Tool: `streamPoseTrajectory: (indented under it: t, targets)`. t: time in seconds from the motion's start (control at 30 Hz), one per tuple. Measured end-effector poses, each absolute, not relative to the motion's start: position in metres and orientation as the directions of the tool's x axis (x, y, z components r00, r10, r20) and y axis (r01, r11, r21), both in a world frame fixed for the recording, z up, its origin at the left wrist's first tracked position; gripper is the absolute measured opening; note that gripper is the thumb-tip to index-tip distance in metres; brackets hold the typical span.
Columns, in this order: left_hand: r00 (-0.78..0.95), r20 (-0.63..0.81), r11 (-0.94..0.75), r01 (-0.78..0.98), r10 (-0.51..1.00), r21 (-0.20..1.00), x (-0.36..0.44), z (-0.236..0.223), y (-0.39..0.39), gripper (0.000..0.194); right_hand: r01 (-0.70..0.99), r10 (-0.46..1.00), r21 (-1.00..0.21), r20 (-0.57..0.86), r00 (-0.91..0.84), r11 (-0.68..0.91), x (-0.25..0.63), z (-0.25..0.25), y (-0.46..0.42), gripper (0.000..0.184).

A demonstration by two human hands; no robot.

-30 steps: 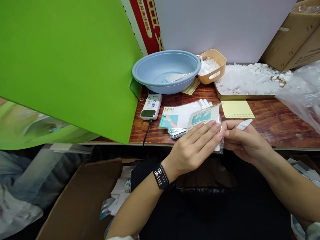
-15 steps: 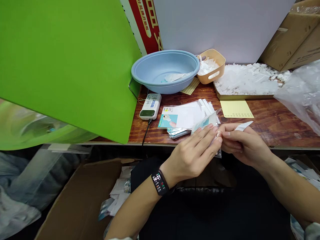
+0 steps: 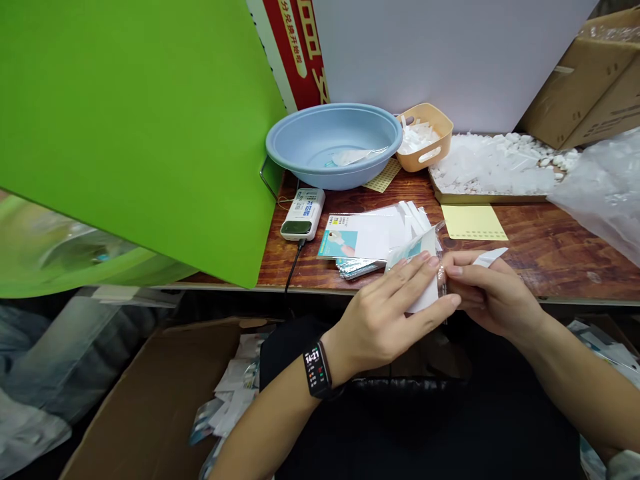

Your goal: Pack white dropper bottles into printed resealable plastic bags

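My left hand [image 3: 383, 313] rests its outstretched fingers on a clear plastic packet [image 3: 425, 293] with a white and teal card inside, its thumb spread away from the fingers. The packet reaches over the table's front edge. My right hand [image 3: 493, 297] is closed at the packet's right side, thumb and forefinger pinched near its edge. A white strip [image 3: 490, 257] sticks out from between the right fingers. Whether that pinch also catches the plastic I cannot tell. Just behind the packet lie several printed cards [image 3: 370, 233] above a pile of clear packets [image 3: 357, 268].
Behind the cards stand a blue basin [image 3: 285, 160] and an orange basket [image 3: 437, 157] of white strips. A tray [image 3: 480, 198] of white pieces, a yellow sticker sheet [image 3: 475, 222] and a plastic bag [image 3: 600, 193] lie rightward. A white device [image 3: 303, 213] with a cable stands left, beside a green panel [image 3: 150, 133].
My left thumb has spread away from the fingers, baring more of the packet's white card. My right hand has shifted slightly right, with the white strip still in it.
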State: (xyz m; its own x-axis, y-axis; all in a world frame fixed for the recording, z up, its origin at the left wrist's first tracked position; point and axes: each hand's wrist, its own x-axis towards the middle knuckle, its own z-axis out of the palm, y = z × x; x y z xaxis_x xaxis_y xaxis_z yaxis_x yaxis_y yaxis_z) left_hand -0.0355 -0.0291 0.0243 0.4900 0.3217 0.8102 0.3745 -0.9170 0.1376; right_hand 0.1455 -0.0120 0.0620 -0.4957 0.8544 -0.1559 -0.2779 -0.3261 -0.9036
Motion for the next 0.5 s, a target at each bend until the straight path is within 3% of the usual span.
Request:
streamPoseTrajectory:
  t: [0.1,0.17,0.23,0.3,0.37,0.5]
  targets:
    - [0.406,0.834,-0.920,0.278,0.373,0.276,-0.038,0.024,-0.030,0.058,-0.266,0.858,-0.929,-0.092,-0.506,-0.256,0.146,0.058,-0.010,0.021]
    - [0.262,0.818,-0.855,0.243,0.512,0.458,-0.040,0.026,-0.033,0.064,-0.241,0.891,-0.959,-0.026,-0.453,-0.150,0.149,0.055,-0.007,0.023]
    - [0.056,0.710,-0.708,0.170,0.702,0.686,-0.043,0.029,-0.035,0.057,-0.170,0.950,-0.985,0.063,-0.305,0.011,0.154,0.051,-0.002,0.025]
    - [-0.115,0.521,-0.527,-0.020,0.846,0.850,-0.046,0.033,-0.034,0.038,-0.014,0.981,-0.987,0.160,-0.110,0.159,0.161,0.048,0.004,0.025]
    - [-0.205,0.336,-0.381,-0.250,0.919,0.890,-0.048,0.039,-0.030,0.021,0.142,0.978,-0.967,0.207,-0.041,0.210,0.166,0.045,0.011,0.029]
    - [-0.227,0.077,-0.183,-0.496,0.971,0.849,-0.047,0.048,-0.023,0.025,0.234,0.942,-0.968,0.012,-0.335,0.095,0.167,0.038,0.018,0.042]
